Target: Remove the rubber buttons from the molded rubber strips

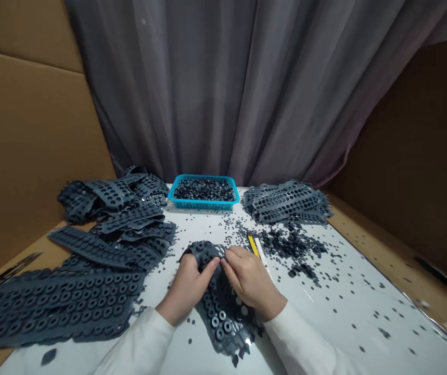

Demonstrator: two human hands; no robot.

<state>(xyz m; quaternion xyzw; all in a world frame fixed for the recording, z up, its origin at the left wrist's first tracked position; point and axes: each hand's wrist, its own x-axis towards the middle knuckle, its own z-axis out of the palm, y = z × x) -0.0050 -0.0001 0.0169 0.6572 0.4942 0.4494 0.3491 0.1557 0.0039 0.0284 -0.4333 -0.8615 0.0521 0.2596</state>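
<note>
As I watch from afar, the white table (336, 317) holds a blue basket (203, 204) far off; nearer, the left hand (186, 289) and right hand (248, 281) clench a perforated rubber sheet (219, 317), fingers (233, 255) pinched close to keep it taut.

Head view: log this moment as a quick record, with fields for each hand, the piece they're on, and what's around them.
left hand: on the upper end of a perforated grey rubber sheet
right hand: on the same sheet, beside the left hand
sheet: grey rings seated in its lower part
nearby: loose grey rings scattered on the white table
beyond: blue plastic basket of rings, piled sheets on both sides
</note>
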